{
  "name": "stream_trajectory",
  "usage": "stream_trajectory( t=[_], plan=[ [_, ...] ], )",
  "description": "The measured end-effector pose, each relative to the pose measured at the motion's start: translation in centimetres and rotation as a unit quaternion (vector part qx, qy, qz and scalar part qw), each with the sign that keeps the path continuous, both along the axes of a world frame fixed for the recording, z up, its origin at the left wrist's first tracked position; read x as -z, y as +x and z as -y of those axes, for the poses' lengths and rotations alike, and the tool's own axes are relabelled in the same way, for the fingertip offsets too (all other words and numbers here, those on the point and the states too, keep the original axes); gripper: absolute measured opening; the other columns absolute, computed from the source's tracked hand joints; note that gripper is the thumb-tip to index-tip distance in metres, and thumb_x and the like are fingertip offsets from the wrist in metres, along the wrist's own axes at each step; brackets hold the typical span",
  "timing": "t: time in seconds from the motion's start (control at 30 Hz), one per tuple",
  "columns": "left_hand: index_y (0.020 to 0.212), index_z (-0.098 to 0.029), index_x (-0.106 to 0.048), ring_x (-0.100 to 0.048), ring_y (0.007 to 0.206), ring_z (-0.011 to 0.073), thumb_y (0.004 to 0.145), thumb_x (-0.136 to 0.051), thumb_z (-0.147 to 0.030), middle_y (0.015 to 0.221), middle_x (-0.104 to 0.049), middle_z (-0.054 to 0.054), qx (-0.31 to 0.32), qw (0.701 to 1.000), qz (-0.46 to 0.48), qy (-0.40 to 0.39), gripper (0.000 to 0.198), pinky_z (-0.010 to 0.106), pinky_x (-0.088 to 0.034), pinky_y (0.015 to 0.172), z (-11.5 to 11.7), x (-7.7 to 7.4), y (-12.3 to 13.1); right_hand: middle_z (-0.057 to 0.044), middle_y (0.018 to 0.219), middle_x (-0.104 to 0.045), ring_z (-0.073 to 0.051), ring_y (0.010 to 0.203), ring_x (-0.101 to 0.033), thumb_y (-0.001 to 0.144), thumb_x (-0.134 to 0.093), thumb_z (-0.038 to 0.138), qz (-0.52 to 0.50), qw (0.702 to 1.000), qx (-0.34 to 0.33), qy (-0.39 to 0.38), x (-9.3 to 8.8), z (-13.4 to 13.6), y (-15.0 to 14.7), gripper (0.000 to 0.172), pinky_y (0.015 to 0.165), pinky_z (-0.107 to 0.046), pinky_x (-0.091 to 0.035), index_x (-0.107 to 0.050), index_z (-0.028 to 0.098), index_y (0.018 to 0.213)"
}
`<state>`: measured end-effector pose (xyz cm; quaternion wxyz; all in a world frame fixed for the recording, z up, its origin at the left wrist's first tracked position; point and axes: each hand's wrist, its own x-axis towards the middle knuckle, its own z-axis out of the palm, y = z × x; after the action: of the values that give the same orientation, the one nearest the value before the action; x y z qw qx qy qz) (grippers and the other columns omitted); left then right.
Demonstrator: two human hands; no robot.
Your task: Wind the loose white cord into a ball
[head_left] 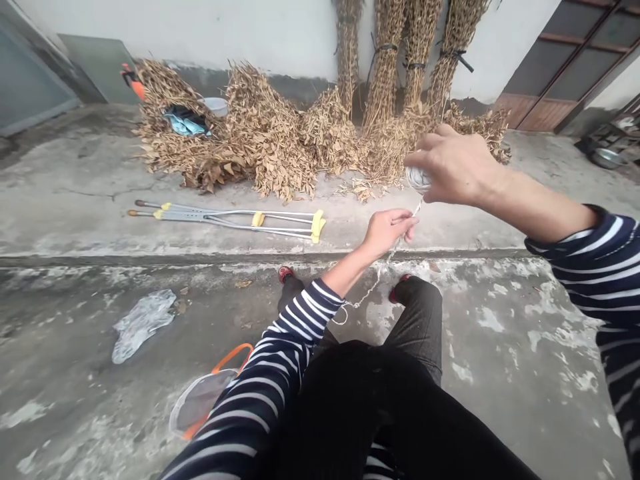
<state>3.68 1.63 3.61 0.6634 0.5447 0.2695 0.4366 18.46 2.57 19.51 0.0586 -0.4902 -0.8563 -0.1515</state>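
Note:
My right hand is closed over a wound bundle of white cord, held out above the raised concrete ledge. Lower and to its left, my left hand pinches the strand between thumb and fingers. From there the loose white cord runs down between my legs, twisted along its length and curling into a loop near my left sleeve. My right palm hides part of the bundle.
A pair of crutches lies on the ledge. Behind are dried plant stalks, with tied bundles leaning on the wall. A clear plastic bag and an orange-handled mesh basket are on the lower ground at left.

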Motion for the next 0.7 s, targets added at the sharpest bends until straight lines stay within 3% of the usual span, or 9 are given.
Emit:
stream_trajectory(
  t=[0.1, 0.23, 0.3, 0.37, 0.47, 0.53, 0.6, 0.63, 0.7],
  plan=[
    [0.076, -0.013, -0.068, -0.06, 0.054, 0.0099, 0.091, -0.077, -0.044, 0.062, -0.068, 0.002, 0.106, 0.994, -0.019, -0.014, 0.035, 0.025, -0.049, 0.065, 1.7, 1.6, -2.7, -0.015, 0.111, -0.069, -0.041, 0.114, -0.053, 0.08, -0.079, 0.049, -0.056, 0.998, 0.001, 0.001, 1.8, -0.3, 2.4, 0.034, 0.084, -0.057, -0.053, -0.073, 0.024, 0.101],
    [0.075, -0.014, -0.069, -0.061, 0.055, 0.011, 0.089, -0.079, -0.052, 0.061, -0.067, 0.001, 0.25, 0.962, -0.08, -0.068, 0.041, 0.034, -0.057, 0.084, 2.1, 5.0, -10.4, -0.017, 0.134, -0.067, -0.047, 0.123, -0.052, 0.076, -0.083, 0.043, -0.079, 0.995, 0.057, 0.026, 3.5, 0.0, 6.1, 0.05, 0.085, -0.061, -0.055, -0.074, 0.025, 0.122],
    [0.072, -0.015, -0.07, -0.06, 0.056, 0.0113, 0.085, -0.084, -0.052, 0.06, -0.065, 0.0, 0.213, 0.965, -0.125, -0.088, 0.041, 0.04, -0.058, 0.093, 0.4, 6.4, -15.4, -0.017, 0.143, -0.064, -0.049, 0.129, -0.05, 0.078, -0.083, 0.04, -0.078, 0.992, 0.094, 0.033, 4.1, 0.7, 7.5, 0.057, 0.086, -0.06, -0.056, -0.073, 0.024, 0.132],
    [0.066, -0.015, -0.071, -0.068, 0.072, 0.0171, 0.087, -0.082, -0.045, 0.066, -0.071, 0.004, 0.161, 0.956, -0.229, -0.091, 0.038, 0.044, -0.054, 0.102, -2.4, 7.1, -20.2, -0.018, 0.148, -0.062, -0.049, 0.133, -0.05, 0.08, -0.084, 0.039, -0.075, 0.989, 0.126, 0.023, 4.5, 1.6, 8.1, 0.063, 0.088, -0.056, -0.056, -0.071, 0.022, 0.139],
    [0.073, -0.017, -0.075, -0.068, 0.102, 0.0235, 0.093, -0.074, -0.027, 0.085, -0.078, 0.005, -0.059, 0.931, -0.354, -0.07, 0.023, 0.047, -0.043, 0.114, -7.6, 6.3, -24.2, -0.013, 0.143, -0.068, -0.045, 0.131, -0.056, 0.074, -0.089, 0.037, -0.088, 0.982, 0.161, -0.054, 4.7, 2.8, 7.1, 0.072, 0.09, -0.054, -0.057, -0.071, 0.025, 0.143],
    [0.077, -0.017, -0.073, -0.064, 0.113, 0.0255, 0.096, -0.071, -0.023, 0.09, -0.077, 0.004, -0.194, 0.906, -0.377, -0.023, 0.02, 0.047, -0.038, 0.118, -10.4, 5.1, -23.3, -0.008, 0.135, -0.073, -0.041, 0.124, -0.063, 0.069, -0.092, 0.033, -0.106, 0.973, 0.16, -0.128, 4.6, 3.2, 5.7, 0.075, 0.092, -0.053, -0.058, -0.073, 0.03, 0.141],
    [0.084, -0.016, -0.073, -0.06, 0.123, 0.0273, 0.097, -0.069, -0.017, 0.097, -0.077, 0.005, -0.278, 0.885, -0.369, 0.05, 0.014, 0.049, -0.035, 0.121, -11.8, 4.2, -19.8, -0.004, 0.13, -0.075, -0.037, 0.115, -0.069, 0.065, -0.092, 0.028, -0.14, 0.961, 0.148, -0.186, 4.3, 3.4, 4.3, 0.073, 0.092, -0.05, -0.058, -0.077, 0.033, 0.136],
    [0.091, -0.015, -0.074, -0.057, 0.129, 0.0274, 0.095, -0.068, -0.011, 0.105, -0.078, 0.006, -0.287, 0.884, -0.36, 0.085, 0.008, 0.05, -0.032, 0.124, -11.8, 4.0, -17.4, -0.003, 0.127, -0.076, -0.035, 0.111, -0.071, 0.064, -0.092, 0.026, -0.163, 0.954, 0.147, -0.205, 4.1, 3.5, 3.8, 0.072, 0.091, -0.048, -0.059, -0.079, 0.034, 0.133],
    [0.111, -0.012, -0.074, -0.055, 0.136, 0.0271, 0.089, -0.068, 0.001, 0.128, -0.075, 0.01, -0.242, 0.91, -0.317, 0.113, 0.027, 0.053, -0.03, 0.127, -10.3, 3.9, -12.2, -0.002, 0.12, -0.078, -0.032, 0.104, -0.073, 0.063, -0.09, 0.024, -0.21, 0.937, 0.156, -0.231, 3.9, 3.6, 3.3, 0.069, 0.088, -0.046, -0.059, -0.08, 0.032, 0.13]
  ],
)
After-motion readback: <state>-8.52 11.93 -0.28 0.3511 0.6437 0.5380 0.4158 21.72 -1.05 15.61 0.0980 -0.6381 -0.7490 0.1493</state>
